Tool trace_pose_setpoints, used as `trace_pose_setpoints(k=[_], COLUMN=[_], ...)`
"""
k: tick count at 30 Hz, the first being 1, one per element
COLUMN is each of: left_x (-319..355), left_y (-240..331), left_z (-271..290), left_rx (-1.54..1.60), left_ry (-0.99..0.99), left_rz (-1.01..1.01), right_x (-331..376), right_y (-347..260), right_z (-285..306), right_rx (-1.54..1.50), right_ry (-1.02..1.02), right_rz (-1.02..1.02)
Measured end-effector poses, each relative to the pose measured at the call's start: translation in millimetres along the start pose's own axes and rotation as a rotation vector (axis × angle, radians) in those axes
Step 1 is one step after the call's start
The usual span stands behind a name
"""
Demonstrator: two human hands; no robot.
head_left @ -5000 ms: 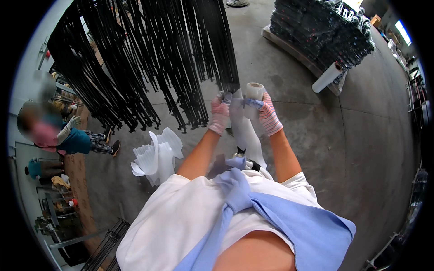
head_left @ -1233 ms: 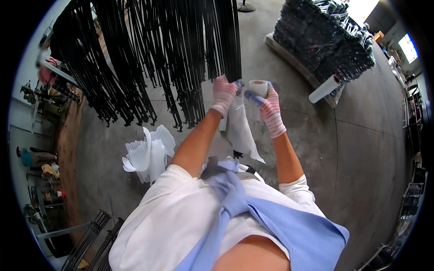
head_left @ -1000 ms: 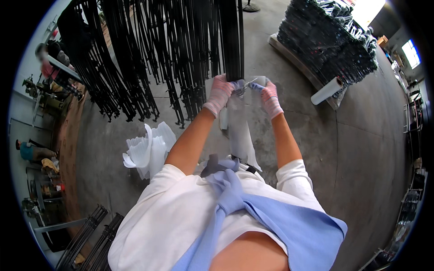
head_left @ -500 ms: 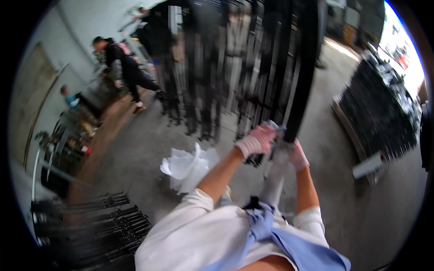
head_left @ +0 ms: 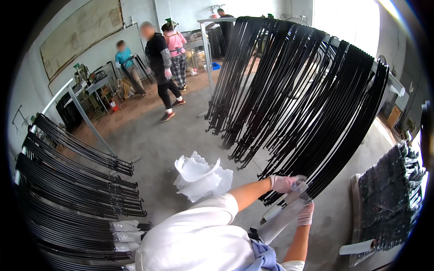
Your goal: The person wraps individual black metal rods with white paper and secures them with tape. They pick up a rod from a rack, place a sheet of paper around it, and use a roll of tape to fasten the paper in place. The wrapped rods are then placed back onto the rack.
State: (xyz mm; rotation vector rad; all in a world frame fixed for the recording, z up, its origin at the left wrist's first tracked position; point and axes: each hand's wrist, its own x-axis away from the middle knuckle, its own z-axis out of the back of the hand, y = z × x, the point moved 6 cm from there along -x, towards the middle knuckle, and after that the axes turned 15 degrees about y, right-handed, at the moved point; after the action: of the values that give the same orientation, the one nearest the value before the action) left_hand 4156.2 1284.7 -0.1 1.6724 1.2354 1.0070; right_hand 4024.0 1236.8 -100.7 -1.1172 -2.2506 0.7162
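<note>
Both of my hands wear pale pink-striped gloves. My left hand (head_left: 285, 184) is closed on the upper end of a clear plastic sleeve (head_left: 285, 208), beside the low ends of long black strips (head_left: 316, 113) hanging from a rack. Lower and to the right, my right hand (head_left: 305, 215) is closed on the sleeve's other side. The sleeve slants down toward my waist. Fingertips are partly hidden by the shiny plastic, and I cannot tell whether a strip end is inside it.
White foam sheets (head_left: 197, 177) lie on the floor at centre. On the left, another rack (head_left: 72, 90) bears black rods (head_left: 68, 180), some with plastic-wrapped ends. A plastic-wrapped stack (head_left: 389, 198) and a film roll (head_left: 357, 248) stand right. A co-worker (head_left: 159, 58) walks at the far left.
My view has swung right, bringing the hanging rack fully into sight. My hands remain on the plastic sleeve beside the strip ends. The dark-clothed co-worker, bent before, is now upright.
</note>
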Motion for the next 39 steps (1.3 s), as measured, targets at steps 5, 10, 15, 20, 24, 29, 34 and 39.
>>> trace_pose_setpoints(k=[5,10,15,20,24,29,34,39], left_x=[8.7,5.7,-20.6,30.9,38.3,48.4,3.5,25.9], left_y=[-13.2,-2.3,-34.9,12.0,13.2,26.7,-28.5,-12.7], left_z=[-19.3,-7.6,13.5,0.2,6.0,-11.1,5.0,-23.4], left_rx=[0.130,-0.167,-0.206,-0.147,-0.184,-0.347,-0.353,-0.691], left_ry=[-0.005,0.409,0.628,0.545,0.453,0.400,0.425,0.477], left_rz=[-0.042,-0.529,-0.419,-0.300,-0.445,-0.289,-0.257,-0.506], right_x=[15.0,49.4,51.5,43.8,41.4,44.8,40.8,40.9], right_y=[-10.5,-42.6,-40.4,-36.7,-34.8,-37.7,-35.4,-38.9], right_z=[-42.0,-75.3,-94.3,-93.3,-99.3,-85.8,-79.5,-48.3], right_rx=[0.075,0.212,0.260,0.264,0.255,0.237,0.489,0.351], right_ry=[0.053,0.165,0.204,0.255,0.240,0.320,0.410,0.391], right_rz=[-0.058,0.360,0.332,0.310,0.362,0.392,0.492,0.317])
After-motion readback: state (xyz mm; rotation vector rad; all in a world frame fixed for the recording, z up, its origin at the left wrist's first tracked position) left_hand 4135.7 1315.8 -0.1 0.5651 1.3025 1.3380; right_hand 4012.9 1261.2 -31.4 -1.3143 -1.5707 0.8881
